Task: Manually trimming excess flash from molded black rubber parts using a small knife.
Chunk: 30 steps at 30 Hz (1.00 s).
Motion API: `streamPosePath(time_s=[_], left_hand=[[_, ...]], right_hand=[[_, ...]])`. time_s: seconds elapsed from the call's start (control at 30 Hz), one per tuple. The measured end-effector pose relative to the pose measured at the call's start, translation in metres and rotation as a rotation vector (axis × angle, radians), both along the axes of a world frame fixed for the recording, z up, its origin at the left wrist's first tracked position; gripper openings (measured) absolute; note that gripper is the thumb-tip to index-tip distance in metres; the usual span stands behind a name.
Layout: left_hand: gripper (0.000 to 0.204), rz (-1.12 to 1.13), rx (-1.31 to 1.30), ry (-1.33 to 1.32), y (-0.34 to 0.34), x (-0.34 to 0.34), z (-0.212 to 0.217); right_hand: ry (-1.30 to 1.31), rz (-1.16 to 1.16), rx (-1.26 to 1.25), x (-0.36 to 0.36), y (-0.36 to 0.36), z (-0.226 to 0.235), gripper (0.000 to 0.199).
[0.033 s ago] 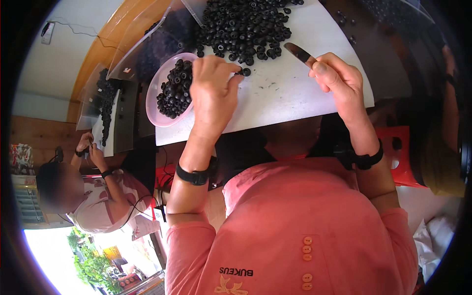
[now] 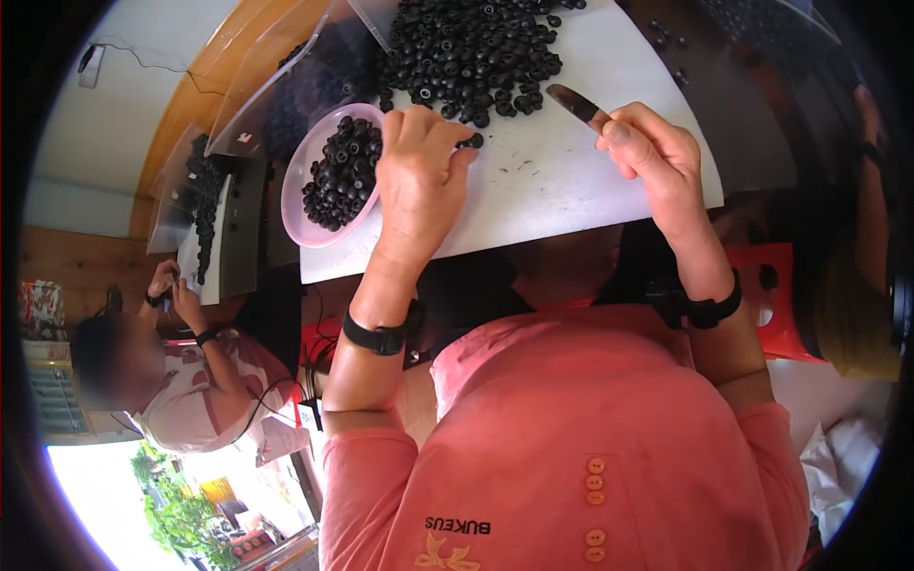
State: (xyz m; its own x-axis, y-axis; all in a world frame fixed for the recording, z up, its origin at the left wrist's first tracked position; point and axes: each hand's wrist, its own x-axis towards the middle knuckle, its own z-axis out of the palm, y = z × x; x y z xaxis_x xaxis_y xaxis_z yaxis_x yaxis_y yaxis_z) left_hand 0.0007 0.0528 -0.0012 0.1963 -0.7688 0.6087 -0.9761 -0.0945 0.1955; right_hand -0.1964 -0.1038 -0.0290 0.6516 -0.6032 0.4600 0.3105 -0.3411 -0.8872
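while the right hand [image 2: 659, 160] grips a knife [image 2: 577, 106], the left [image 2: 419, 173] pinches a half-hidden ring [image 2: 476, 140].

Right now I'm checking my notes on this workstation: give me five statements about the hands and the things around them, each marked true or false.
1. The pink bowl holds small black pieces. True.
2. The right hand holds a knife. True.
3. The left hand has its fingertips at a single black piece. True.
4. The pink bowl is right of the left hand. False: it is to the left.
5. Both hands are gloved. False: both are bare.
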Motion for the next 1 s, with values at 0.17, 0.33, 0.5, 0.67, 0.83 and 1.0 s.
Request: streamPosePath(time_s=[0.17, 0.33, 0.5, 0.67, 0.83, 1.0], left_hand=[[0.023, 0.039, 0.109, -0.087, -0.013, 0.002, -0.006], [0.020, 0.005, 0.056, -0.208, -0.022, 0.000, -0.006], [0.018, -0.134, -0.043, 0.080, -0.019, -0.026, -0.002], [0.020, -0.129, 0.040, -0.045, -0.024, -0.033, -0.021], [0.017, -0.248, -0.092, 0.530, -0.020, -0.029, -0.022], [0.011, -0.283, -0.046, 1.350, -0.017, -0.043, -0.014]], right_hand=[[-0.085, 0.024, -0.019, 0.002, -0.001, -0.003, 0.030], [-0.065, -0.005, -0.041, 0.002, 0.000, -0.002, 0.031], [-0.028, -0.023, -0.010, 0.005, 0.000, -0.003, 0.033], [0.017, -0.095, -0.116, 0.010, 0.000, -0.007, 0.034], [0.105, -0.144, -0.228, 0.014, 0.002, -0.007, 0.035], [0.190, -0.164, -0.308, 0.015, 0.002, -0.006, 0.039]])
